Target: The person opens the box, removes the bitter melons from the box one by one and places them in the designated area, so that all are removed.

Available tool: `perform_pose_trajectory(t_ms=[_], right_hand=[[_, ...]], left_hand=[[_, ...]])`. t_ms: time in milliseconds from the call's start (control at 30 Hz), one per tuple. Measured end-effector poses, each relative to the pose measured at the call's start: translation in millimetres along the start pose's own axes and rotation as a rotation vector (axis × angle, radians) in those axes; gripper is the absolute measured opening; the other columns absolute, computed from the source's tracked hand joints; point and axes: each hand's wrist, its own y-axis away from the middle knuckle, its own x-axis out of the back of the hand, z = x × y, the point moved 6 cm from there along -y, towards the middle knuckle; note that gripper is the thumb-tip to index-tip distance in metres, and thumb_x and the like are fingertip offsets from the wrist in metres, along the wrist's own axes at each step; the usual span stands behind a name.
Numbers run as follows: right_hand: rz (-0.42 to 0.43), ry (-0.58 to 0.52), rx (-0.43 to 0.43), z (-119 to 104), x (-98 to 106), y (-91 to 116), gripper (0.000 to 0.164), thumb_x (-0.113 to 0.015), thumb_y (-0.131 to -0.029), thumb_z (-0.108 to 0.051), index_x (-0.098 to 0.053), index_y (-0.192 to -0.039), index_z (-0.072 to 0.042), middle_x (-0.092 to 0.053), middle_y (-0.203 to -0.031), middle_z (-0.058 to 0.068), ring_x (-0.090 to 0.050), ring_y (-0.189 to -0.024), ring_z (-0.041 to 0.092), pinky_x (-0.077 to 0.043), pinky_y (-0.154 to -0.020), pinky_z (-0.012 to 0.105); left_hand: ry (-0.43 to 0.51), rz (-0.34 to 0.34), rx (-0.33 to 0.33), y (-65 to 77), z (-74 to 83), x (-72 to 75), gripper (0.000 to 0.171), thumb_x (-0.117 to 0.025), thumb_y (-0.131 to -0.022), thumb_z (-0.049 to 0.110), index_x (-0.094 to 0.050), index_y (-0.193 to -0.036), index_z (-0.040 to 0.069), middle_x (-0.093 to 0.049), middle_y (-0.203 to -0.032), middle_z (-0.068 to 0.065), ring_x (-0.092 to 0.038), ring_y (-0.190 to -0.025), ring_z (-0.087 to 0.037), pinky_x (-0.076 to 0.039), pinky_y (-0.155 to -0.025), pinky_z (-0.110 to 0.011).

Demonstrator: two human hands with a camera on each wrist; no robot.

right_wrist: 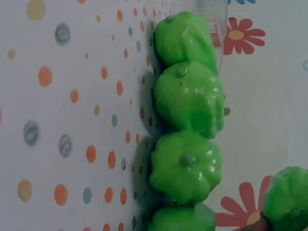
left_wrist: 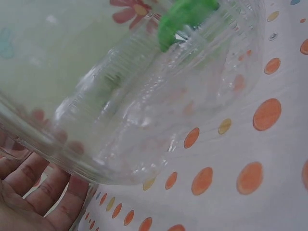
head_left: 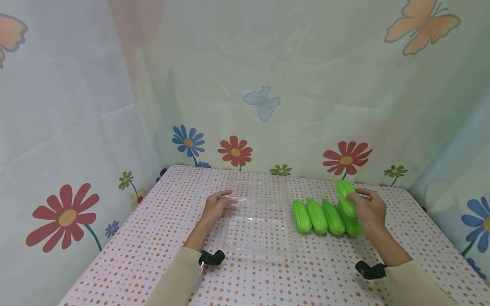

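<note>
In the head view, my right hand [head_left: 372, 209] grips a bright green, ribbed toy gourd [head_left: 346, 199], raised above the right end of a row. That row is several similar gourds [head_left: 315, 216] lying side by side on the table. The right wrist view shows the held gourd [right_wrist: 288, 199] at its lower right edge and the stem ends of the row [right_wrist: 186, 161]. A clear plastic clamshell box [head_left: 255, 253] lies unfolded left of the row. My left hand [head_left: 217, 207] is at its left side, fingers loosely extended by the rim [left_wrist: 96, 179]; firm contact is hard to tell.
A dotted cloth [head_left: 245, 280] covers the table. Behind and beside it hang curtains [head_left: 306, 106] printed with flowers and butterflies. Each wrist wears a black camera mount [head_left: 212, 257]. A small dark object [head_left: 162, 173] shows at the table's far left corner.
</note>
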Motion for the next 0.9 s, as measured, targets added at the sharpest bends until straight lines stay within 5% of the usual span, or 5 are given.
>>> perform_pose_trajectory(t_ms=[333,533,900], right_hand=[[0.051,0.028,-0.001,11.7,16.5,-7.9,0.056,-0.059,-0.097,-0.033,-0.051,-0.143,-0.004,-0.059,-0.116,0.008,-0.05,-0.086,0.008,-0.044,-0.062,0.022],[0.048,0.048,-0.026,21.1,24.7,-12.9,0.058,-0.058,-0.097,-0.034,-0.05,-0.145,-0.003,-0.056,-0.125,0.011,-0.049,-0.088,0.011,-0.044,-0.059,0.021],[0.007,0.143,-0.049,32.1,30.7,-21.8,0.06,-0.052,-0.101,-0.036,-0.046,-0.149,-0.001,-0.047,-0.144,0.023,-0.05,-0.105,0.024,-0.043,-0.063,0.024]], left_hand=[[-0.013,-0.001,-0.012,1.4,2.1,-0.4,0.043,-0.054,-0.101,0.015,-0.056,-0.143,0.007,-0.073,-0.117,-0.019,-0.075,-0.094,-0.034,-0.041,-0.053,-0.023],[-0.019,0.012,-0.001,1.9,-0.7,0.8,0.044,-0.056,-0.099,0.016,-0.058,-0.142,0.007,-0.075,-0.113,-0.016,-0.076,-0.086,-0.024,-0.043,-0.054,-0.022],[-0.015,0.013,0.002,0.6,-1.7,1.3,0.044,-0.058,-0.099,0.017,-0.057,-0.143,0.007,-0.076,-0.112,-0.014,-0.077,-0.086,-0.024,-0.043,-0.053,-0.022]])
